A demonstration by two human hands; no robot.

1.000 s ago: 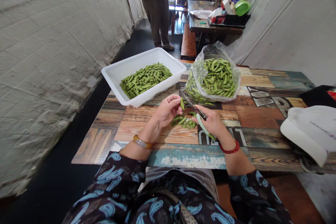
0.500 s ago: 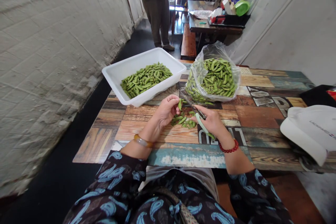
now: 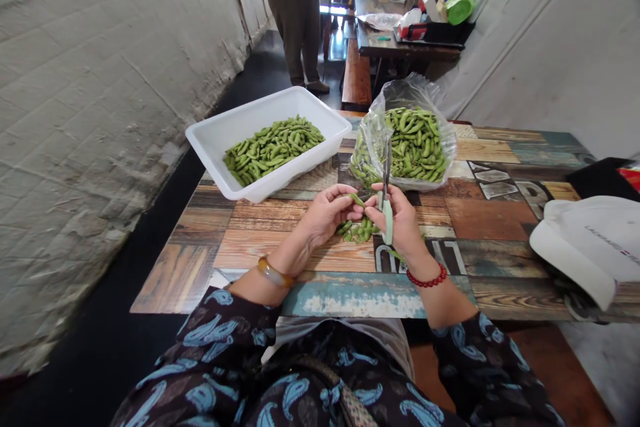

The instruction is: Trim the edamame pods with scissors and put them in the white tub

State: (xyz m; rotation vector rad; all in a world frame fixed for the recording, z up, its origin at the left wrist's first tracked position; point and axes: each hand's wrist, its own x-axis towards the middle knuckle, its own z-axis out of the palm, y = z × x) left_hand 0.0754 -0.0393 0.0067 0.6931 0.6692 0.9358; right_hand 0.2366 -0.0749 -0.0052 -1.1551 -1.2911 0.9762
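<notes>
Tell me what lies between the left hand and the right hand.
In the head view, a green pod, pinched by the left hand, points toward the right hand; loose pods lie on the tabletop below.

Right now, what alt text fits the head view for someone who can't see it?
The left hand pinches a green pod close to the right hand, which holds scissors, above a wood-patterned table. Beyond sit a white tub of pods on the left and a clear bag of pods on the right.
</notes>
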